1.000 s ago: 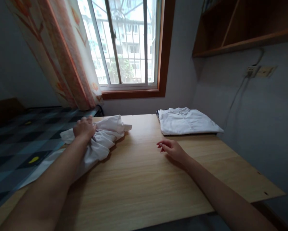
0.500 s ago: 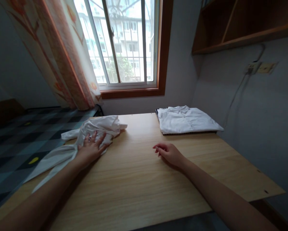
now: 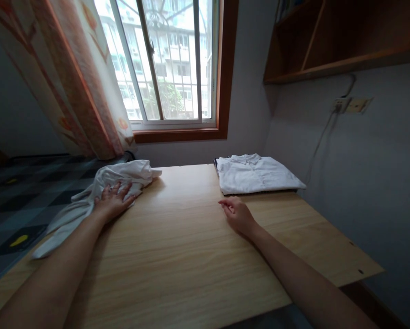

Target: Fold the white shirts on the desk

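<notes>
At the table's left side lies a crumpled white garment (image 3: 126,171), its loose parts trailing toward the near left. My left hand (image 3: 113,201) rests on it, palm down with fingers spread, not gripping. My right hand (image 3: 238,216) is held over the middle of the wooden table (image 3: 177,256), fingers curled in, with nothing visible in them. Beyond that hand, at the back right, a white collared shirt (image 3: 258,176) lies folded flat on top of something dark, of which only the edges show.
Left of the table stands a bed with a dark checked cover (image 3: 6,201). A patterned curtain (image 3: 85,91) hangs beside the barred window (image 3: 170,68). On the right wall are a wooden shelf (image 3: 331,64) and a socket (image 3: 341,105) with a cord.
My left hand and the white garment have shifted left, and the garment's trailing parts are more bunched together. The view has turned slightly right. My right hand stays curled over the table.
</notes>
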Tool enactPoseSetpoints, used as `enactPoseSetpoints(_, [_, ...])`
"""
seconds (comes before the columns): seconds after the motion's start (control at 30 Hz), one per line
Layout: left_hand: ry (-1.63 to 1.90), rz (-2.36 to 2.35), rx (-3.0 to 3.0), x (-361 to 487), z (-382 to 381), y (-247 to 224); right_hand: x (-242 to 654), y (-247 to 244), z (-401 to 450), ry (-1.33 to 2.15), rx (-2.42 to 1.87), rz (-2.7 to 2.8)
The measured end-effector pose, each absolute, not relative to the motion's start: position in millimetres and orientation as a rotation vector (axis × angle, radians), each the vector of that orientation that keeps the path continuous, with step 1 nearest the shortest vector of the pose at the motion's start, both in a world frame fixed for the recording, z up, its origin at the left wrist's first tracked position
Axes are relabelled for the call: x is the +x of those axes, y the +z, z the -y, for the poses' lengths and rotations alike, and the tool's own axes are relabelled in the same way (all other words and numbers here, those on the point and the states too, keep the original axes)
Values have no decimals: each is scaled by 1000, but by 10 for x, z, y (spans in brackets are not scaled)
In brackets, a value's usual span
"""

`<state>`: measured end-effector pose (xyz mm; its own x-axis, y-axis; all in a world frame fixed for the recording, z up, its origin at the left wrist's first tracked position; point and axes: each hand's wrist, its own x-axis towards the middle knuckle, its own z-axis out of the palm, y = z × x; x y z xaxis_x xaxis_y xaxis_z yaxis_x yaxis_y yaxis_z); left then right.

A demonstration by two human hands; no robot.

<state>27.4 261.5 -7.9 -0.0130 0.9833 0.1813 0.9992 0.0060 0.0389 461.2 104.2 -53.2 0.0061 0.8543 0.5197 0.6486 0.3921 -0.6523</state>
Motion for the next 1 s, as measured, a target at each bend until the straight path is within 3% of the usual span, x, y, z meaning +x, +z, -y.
enactPoseSetpoints(0.13, [-438, 2077, -1977, 476, -2486, -71, 4762, -632, -1186, -193, -1562, 1588])
enactPoseSetpoints(0.3, [-805, 1780, -2002, 1217, -2092, -144, 4823, -766, -1272, -414, -1761, 1511])
enactPoseSetpoints(0.47, [-773, 1561, -2435, 1946, -1578, -390, 4756, -716, -1365, -376, -1844, 1629])
enactPoseSetpoints(0.63, [-880, 1250, -2532, 2145, -1315, -509, 4629, -620, -1561, -262, -1997, 1517])
enactPoseSetpoints(0.83, [-1057, 1369, -2515, 2048, -1418, -543, 4712, -620, -1664, -127, -2027, 1277])
enactPoseSetpoints(1.0, [-1082, 1418, -2580, 2060, -1440, -566, 5051, -487, -1603, -82, -1736, 968])
